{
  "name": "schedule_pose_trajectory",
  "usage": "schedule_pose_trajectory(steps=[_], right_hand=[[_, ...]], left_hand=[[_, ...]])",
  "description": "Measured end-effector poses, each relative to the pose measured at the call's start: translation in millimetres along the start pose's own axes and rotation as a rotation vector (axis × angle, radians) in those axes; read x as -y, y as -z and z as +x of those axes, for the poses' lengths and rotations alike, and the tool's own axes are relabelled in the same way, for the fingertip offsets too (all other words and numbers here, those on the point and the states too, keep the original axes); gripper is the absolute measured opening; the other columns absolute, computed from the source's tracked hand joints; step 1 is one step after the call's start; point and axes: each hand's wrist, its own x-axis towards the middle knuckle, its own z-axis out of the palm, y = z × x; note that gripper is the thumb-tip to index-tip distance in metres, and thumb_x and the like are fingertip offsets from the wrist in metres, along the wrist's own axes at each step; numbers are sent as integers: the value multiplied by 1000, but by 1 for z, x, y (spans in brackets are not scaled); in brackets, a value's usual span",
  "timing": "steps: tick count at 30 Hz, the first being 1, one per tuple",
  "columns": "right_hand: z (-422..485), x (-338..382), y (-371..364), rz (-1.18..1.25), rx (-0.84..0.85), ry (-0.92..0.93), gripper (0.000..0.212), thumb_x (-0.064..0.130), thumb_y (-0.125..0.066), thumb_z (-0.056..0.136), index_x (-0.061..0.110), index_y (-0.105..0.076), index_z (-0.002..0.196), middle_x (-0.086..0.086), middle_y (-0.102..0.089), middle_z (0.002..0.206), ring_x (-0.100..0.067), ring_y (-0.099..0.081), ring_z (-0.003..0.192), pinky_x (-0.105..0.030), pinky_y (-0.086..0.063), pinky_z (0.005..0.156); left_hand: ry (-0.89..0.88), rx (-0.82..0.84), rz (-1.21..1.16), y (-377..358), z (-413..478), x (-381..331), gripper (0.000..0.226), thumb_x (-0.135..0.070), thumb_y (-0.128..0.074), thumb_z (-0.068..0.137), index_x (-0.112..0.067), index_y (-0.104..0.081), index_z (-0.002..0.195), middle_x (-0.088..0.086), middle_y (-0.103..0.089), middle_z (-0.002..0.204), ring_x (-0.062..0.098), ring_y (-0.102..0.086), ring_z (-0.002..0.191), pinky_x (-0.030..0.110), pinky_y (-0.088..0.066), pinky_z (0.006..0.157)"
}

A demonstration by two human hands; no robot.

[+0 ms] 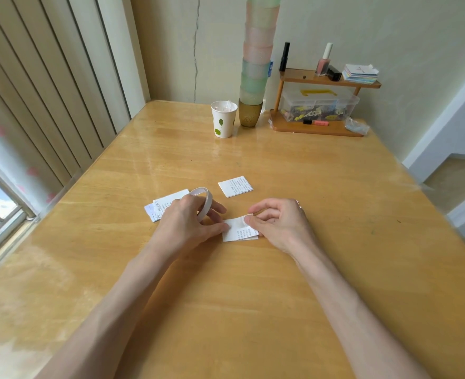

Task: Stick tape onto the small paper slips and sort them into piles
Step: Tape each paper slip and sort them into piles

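Here my left grip (187, 222) curls round the tape roll (204, 202), my right grip (277, 222) pinching the tape end (242, 221) over the paper slip (235, 233), flat on the counter (253, 296) between them. It looks flimsy and featherlight: I'd pin an edge lest the tape lift it.

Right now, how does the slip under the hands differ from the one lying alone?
The near slip is touched by the left hand and right hand; the lone slip is untouched. The near slip is partly covered; the lone slip shows whole. Both are white with printed text.
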Motion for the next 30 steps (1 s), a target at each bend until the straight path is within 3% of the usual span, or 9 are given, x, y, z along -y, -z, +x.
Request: schedule_pose_trajectory(steps=[7,13,17,19,22,24,30], right_hand=[[0,-1,-1,-12,-8,2,7,23,-81,87,23,-75,91,10,-76,71,-4,-67,63,-17,-47,55],[-1,0,-2,-34,-20,5,7,24,-81,87,24,-74,89,13,-75,70,-5,-68,62,-21,-48,57],[-5,2,-3,-211,-64,88,9,29,-81,86,27,-73,90,15,-71,66,-1,-65,62,-26,-55,67],[-7,2,-3,-294,-84,137,15,32,-84,84,28,-74,93,15,-65,64,2,-57,61,-26,-50,68],[-6,0,-1,-350,-84,211,24,35,-85,83,31,-73,104,13,-62,83,-4,-52,84,-24,-39,77],[-6,0,-2,-372,-73,248,28,35,-84,84,34,-72,110,11,-61,94,-11,-50,97,-26,-40,87],[-6,-2,-8,-367,-25,287,27,41,-84,85,32,-75,109,12,-60,100,-8,-49,98,-22,-36,84]], left_hand=[[10,-18,23,-5,-1,-3,39,-51,-93,67,-33,-75,95,-20,-74,81,-9,-61,69,19,-46,68],[7,-27,73,-8,-1,-2,38,-49,-93,68,-32,-75,96,-20,-71,81,-8,-59,67,19,-43,66],[1,-13,81,-8,1,-2,36,-50,-92,70,-33,-75,97,-22,-70,82,-8,-59,71,19,-43,67],[2,-4,93,-8,1,-2,36,-50,-91,71,-33,-75,98,-22,-70,84,-8,-59,73,18,-42,67],[-2,6,107,-8,2,-2,37,-51,-90,72,-34,-75,101,-22,-69,85,-7,-59,74,20,-42,67],[-5,5,113,-7,1,-3,38,-52,-89,73,-34,-75,104,-21,-69,85,-6,-59,75,22,-44,68],[-10,3,115,-7,0,-3,44,-57,-87,72,-34,-75,107,-19,-69,87,-5,-62,82,20,-45,68]])
